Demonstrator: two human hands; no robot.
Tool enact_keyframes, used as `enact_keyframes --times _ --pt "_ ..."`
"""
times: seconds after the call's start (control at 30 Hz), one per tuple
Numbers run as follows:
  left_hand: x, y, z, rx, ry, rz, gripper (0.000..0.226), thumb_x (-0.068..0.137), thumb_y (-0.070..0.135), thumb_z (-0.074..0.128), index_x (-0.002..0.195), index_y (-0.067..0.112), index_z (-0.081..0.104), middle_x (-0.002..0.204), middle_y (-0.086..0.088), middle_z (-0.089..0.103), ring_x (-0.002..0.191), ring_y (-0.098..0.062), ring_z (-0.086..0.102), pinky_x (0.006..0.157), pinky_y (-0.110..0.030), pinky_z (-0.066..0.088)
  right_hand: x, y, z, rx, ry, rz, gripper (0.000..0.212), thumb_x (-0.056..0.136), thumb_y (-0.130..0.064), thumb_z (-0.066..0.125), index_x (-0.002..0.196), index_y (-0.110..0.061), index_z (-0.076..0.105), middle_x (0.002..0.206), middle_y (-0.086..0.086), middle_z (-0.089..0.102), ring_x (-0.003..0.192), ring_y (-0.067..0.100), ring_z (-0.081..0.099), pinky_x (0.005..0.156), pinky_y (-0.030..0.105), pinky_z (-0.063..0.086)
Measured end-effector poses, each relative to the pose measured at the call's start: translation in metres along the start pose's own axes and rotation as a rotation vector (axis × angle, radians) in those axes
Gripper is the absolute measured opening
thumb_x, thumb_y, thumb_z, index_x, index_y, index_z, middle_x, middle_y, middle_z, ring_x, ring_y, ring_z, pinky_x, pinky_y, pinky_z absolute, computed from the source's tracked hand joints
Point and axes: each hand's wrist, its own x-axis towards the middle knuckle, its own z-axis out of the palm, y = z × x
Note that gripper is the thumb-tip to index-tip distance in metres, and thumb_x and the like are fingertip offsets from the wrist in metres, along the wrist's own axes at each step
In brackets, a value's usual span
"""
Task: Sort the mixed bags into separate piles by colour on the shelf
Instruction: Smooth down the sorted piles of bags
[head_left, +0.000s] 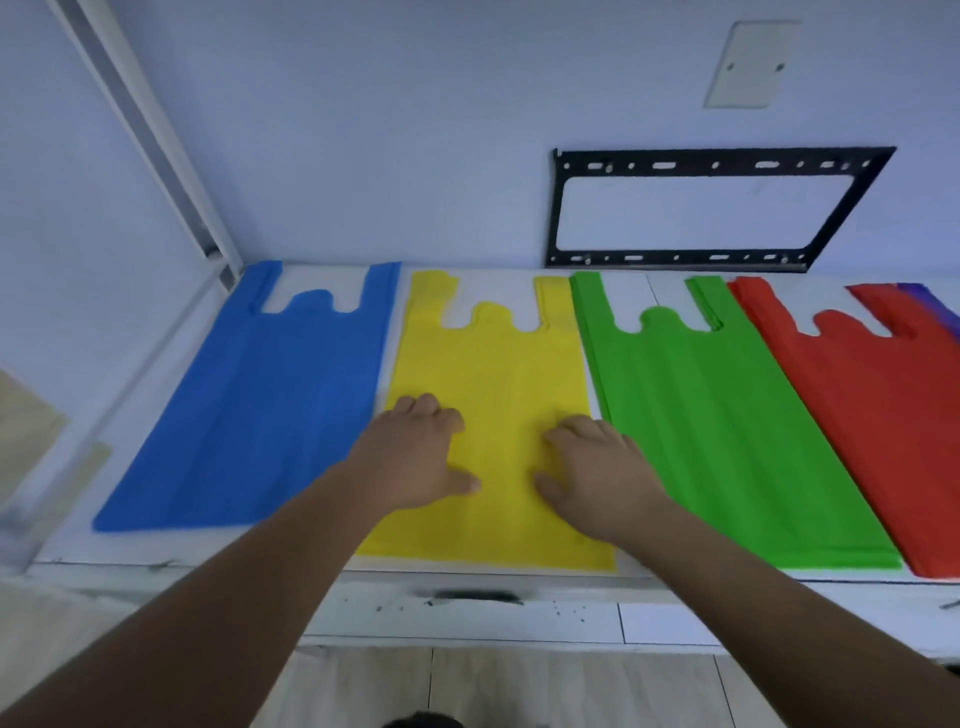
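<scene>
Flat handled bags lie side by side on the white shelf (498, 283): a blue bag (260, 405) at the left, then a yellow bag (498, 374), a green pile (717, 415) and a red pile (883, 415) at the right. A strip of purple bag (935, 306) shows behind the red pile. My left hand (415, 452) and my right hand (597, 473) both rest palm down on the lower half of the yellow bag, fingers spread, gripping nothing.
A black metal wall bracket (717, 208) hangs on the wall just behind the green and red piles. A white frame post (156, 140) runs down to the shelf's back left corner. The shelf's front edge (467, 587) is scuffed. A blank wall plate (753, 65) sits higher up.
</scene>
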Motion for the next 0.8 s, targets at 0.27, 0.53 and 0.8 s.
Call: enact_keyframes --times 0.27,0.53,0.8 --pt "0.033 -0.008 0.001 -0.012 -0.163 -0.021 0.125 0.065 0.082 0.067 0.16 0.032 0.004 0.168 0.003 -0.002 0.153 -0.026 0.003 0.12 -0.047 0.025 0.118 0.037 -0.027 -0.03 -0.033 0.031 0.069 0.092 -0.056 0.046 0.141 -0.008 0.042 0.156 0.013 0.037 0.137 0.032 0.042 0.11 0.046 0.039" --pt "0.077 -0.037 -0.018 -0.077 0.031 0.016 0.086 0.077 0.077 0.059 0.146 0.029 0.04 0.143 -0.004 0.04 0.134 -0.027 0.037 0.107 -0.046 0.041 0.205 0.035 -0.047 -0.027 -0.078 0.121 0.061 0.096 -0.049 0.043 0.14 -0.006 0.041 0.148 0.017 0.041 0.132 0.038 0.043 0.103 0.05 0.043" --pt "0.204 -0.084 -0.047 -0.396 0.21 -0.432 0.094 0.087 0.066 0.057 0.153 0.008 0.026 0.148 -0.023 0.039 0.135 -0.041 0.037 0.107 -0.047 0.037 0.212 0.033 -0.042 0.104 -0.021 0.194 0.06 0.089 -0.043 0.051 0.144 -0.018 0.044 0.148 0.014 0.041 0.131 0.039 0.042 0.106 0.049 0.041"
